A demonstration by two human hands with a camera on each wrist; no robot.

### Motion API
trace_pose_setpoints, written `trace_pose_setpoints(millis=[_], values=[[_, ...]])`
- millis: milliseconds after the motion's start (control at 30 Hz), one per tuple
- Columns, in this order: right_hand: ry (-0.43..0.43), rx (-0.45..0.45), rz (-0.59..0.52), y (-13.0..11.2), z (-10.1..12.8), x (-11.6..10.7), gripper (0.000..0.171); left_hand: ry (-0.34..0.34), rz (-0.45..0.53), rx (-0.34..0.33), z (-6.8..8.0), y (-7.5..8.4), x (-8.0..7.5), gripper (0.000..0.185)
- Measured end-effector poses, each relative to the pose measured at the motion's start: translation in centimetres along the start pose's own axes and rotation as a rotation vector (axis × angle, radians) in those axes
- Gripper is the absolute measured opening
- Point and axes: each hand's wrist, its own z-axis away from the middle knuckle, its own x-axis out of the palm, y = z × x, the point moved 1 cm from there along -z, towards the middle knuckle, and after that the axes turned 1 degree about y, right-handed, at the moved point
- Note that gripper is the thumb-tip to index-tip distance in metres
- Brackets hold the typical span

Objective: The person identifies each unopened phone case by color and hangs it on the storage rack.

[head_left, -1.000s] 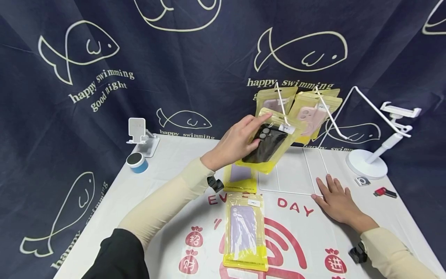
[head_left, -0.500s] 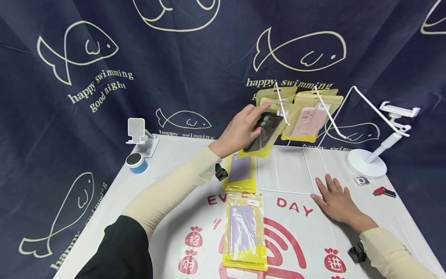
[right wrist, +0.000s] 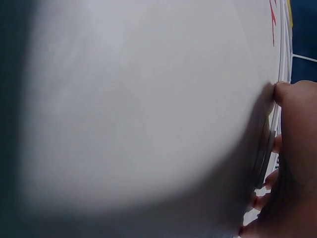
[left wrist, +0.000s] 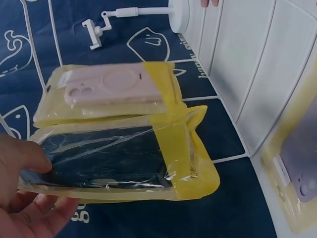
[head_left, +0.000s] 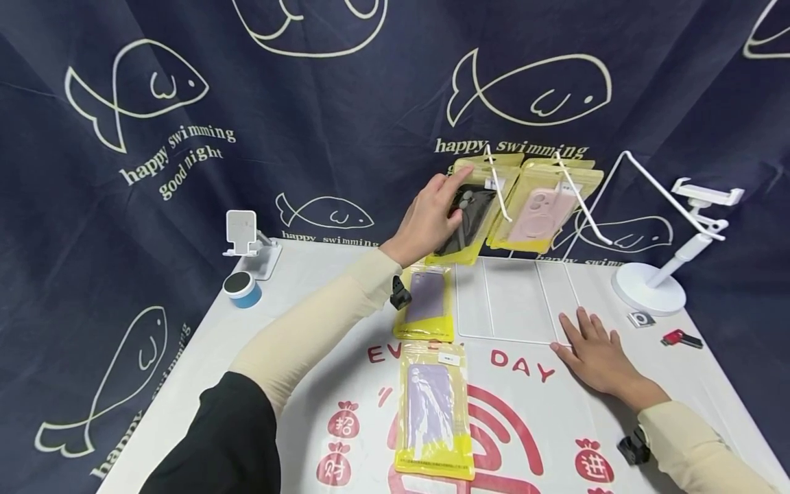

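My left hand (head_left: 426, 219) pinches the left side of a yellow-clear pouch holding a black phone case (head_left: 474, 213), thumb in front. The pouch is at the white rack's left prong (head_left: 498, 184), before another yellow pouch; whether its hole is threaded on the prong I cannot tell. In the left wrist view the thumb presses on the black phone case (left wrist: 109, 153) through the film. Beside it, pouches with a pink phone case (head_left: 535, 214) hang at the right prong (head_left: 583, 199). My right hand (head_left: 599, 353) rests with spread fingers on the table, by the rack's wire base (head_left: 509, 339).
Two pouched purple phone cases lie on the table, one farther back (head_left: 426, 298) and one in front (head_left: 430, 405). A white phone stand (head_left: 651, 291), a small silver clip device (head_left: 642, 320) and a red-black USB stick (head_left: 681, 339) are right. Left are a folding stand (head_left: 243, 233) and blue jar (head_left: 243, 289).
My left hand has pushed the black phone case's pouch up and back along the left prong, nearer the pouch behind. The pink case's pouch has swung slightly. My right hand stays put.
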Motion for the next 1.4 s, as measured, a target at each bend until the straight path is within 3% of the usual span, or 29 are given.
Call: trace_pose_setpoints(millis=[267,900,1167,1400], values=[[0.011,-0.002,0.009,-0.1,0.1,0.0,0.080,-0.004,0.009,-0.052,-0.3,-0.6,0.8,0.069],[-0.002,0.007,0.016,-0.2,0.2,-0.2,0.081,0.013,0.038,-0.080,0.1,-1.3,1.6,0.072],[0.006,0.004,0.013,-0.1,0.1,-0.2,0.080,0.023,0.012,-0.136,1.4,-3.1,2.0,0.071],[0.002,0.005,0.012,-0.1,0.2,-0.1,0.080,-0.003,0.000,-0.190,4.2,-4.8,2.6,0.066]])
